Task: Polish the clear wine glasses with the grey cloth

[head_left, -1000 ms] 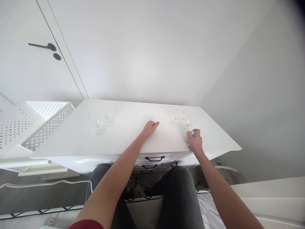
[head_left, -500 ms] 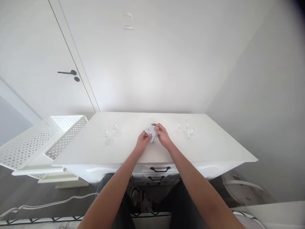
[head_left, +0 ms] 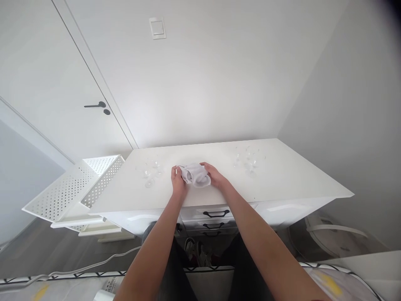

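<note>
A pale grey cloth is spread between my hands above the middle of the white cabinet top. My left hand pinches its left edge, fingers closed. At its right side my right hand has the fingers wrapped round the cloth. Whether anything lies inside the folds I cannot tell. Several clear glasses, apparently stemmed, stand to the left of my left hand. Another group of clear glasses stands to the right; their outlines are faint against the white surface.
The cabinet's drawers with black handles face me. At the left stands a white perforated shelf cart. Behind it is a door with a black handle. A white cable runs along the lower left. A round clear-sided thing stands at lower right.
The cloth, bunched up small before, is now opened out wider. My left hand has moved left, away from my right. The camera view has tilted and shifted slightly.
</note>
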A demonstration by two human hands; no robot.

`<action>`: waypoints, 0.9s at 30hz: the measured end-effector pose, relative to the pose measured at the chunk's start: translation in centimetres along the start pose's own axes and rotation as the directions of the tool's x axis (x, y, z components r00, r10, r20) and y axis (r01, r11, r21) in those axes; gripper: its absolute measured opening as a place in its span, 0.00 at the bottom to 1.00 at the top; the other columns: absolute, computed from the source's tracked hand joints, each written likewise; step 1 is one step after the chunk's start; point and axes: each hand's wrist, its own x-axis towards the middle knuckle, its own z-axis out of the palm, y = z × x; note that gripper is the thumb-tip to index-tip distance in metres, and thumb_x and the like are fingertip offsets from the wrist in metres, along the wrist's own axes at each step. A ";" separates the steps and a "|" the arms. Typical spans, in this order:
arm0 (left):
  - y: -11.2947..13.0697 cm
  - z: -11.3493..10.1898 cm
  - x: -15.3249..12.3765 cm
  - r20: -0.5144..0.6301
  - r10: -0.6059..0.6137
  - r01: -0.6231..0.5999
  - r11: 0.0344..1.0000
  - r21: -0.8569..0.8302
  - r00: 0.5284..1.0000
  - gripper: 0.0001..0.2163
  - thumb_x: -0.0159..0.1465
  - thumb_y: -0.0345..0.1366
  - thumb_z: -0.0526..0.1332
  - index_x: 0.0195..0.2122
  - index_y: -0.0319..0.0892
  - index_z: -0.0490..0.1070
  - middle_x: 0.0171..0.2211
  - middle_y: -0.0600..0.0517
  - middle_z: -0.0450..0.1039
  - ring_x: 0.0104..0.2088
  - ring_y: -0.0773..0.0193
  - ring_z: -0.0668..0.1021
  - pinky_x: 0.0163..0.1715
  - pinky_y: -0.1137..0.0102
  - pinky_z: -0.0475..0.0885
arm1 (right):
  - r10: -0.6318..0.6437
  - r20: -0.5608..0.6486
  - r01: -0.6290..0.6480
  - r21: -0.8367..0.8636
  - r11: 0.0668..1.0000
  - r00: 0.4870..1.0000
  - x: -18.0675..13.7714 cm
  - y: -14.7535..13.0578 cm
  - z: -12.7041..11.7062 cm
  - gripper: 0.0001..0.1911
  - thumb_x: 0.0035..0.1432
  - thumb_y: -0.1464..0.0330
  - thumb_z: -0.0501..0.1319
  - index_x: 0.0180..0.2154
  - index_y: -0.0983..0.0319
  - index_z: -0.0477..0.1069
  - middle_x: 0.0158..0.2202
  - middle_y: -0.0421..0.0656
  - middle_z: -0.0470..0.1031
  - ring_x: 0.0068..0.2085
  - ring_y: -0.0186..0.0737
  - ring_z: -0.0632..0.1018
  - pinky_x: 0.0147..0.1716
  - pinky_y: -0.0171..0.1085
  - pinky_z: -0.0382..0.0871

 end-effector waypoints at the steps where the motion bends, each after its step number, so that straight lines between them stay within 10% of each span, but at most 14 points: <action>1: -0.1 0.0 0.0 0.003 -0.001 0.001 1.000 0.001 1.000 0.20 0.62 0.57 0.67 0.38 0.47 0.64 0.32 0.55 0.69 0.30 0.68 0.73 0.32 0.73 0.70 | 0.021 0.077 -0.019 -0.028 0.999 0.997 -0.1 0.0 0.1 0.23 0.48 0.51 0.74 0.40 0.58 0.74 0.35 0.42 0.78 0.35 0.42 0.77 0.35 0.40 0.71; 4: -0.5 0.2 0.1 -0.018 -0.030 0.031 0.998 0.057 0.999 0.21 0.61 0.57 0.68 0.40 0.48 0.64 0.29 0.56 0.69 0.27 0.68 0.72 0.28 0.73 0.68 | -0.007 0.139 0.020 -0.094 0.995 0.990 -0.1 0.2 0.5 0.24 0.46 0.53 0.76 0.40 0.59 0.77 0.37 0.44 0.80 0.37 0.43 0.78 0.38 0.41 0.73; 10: -0.9 0.1 -0.1 0.081 -0.021 0.004 0.978 0.209 0.997 0.10 0.62 0.45 0.65 0.36 0.45 0.73 0.25 0.55 0.68 0.22 0.69 0.65 0.23 0.72 0.61 | -0.261 -0.272 0.244 -0.095 0.965 0.926 0.5 0.1 0.2 0.21 0.51 0.49 0.71 0.36 0.58 0.76 0.37 0.43 0.79 0.38 0.42 0.76 0.39 0.39 0.72; 15: -0.7 0.4 -0.1 0.150 -0.056 0.018 0.970 0.243 0.987 0.10 0.60 0.44 0.68 0.32 0.42 0.78 0.37 0.47 0.72 0.38 0.60 0.74 0.30 0.70 0.68 | -0.305 -0.414 0.303 -0.073 0.950 0.858 0.6 -0.1 -0.2 0.22 0.55 0.47 0.66 0.40 0.57 0.77 0.43 0.44 0.80 0.44 0.45 0.77 0.43 0.41 0.72; 20: -1.0 0.7 -0.2 0.254 -0.019 -0.075 0.932 0.356 0.967 0.17 0.48 0.44 0.79 0.29 0.41 0.77 0.40 0.47 0.66 0.43 0.58 0.75 0.36 0.69 0.71 | -0.268 -0.398 0.268 -0.057 0.962 0.877 1.1 0.2 -0.4 0.28 0.53 0.46 0.66 0.48 0.57 0.79 0.47 0.45 0.81 0.48 0.48 0.78 0.46 0.44 0.74; 27: -1.6 0.2 0.6 0.025 0.046 -0.051 0.970 0.237 0.999 0.19 0.58 0.54 0.71 0.30 0.41 0.77 0.40 0.48 0.65 0.43 0.61 0.71 0.43 0.68 0.71 | -0.070 -0.305 0.120 0.150 0.981 0.950 1.6 0.7 -0.8 0.38 0.55 0.33 0.59 0.50 0.57 0.75 0.57 0.51 0.77 0.57 0.55 0.77 0.54 0.50 0.75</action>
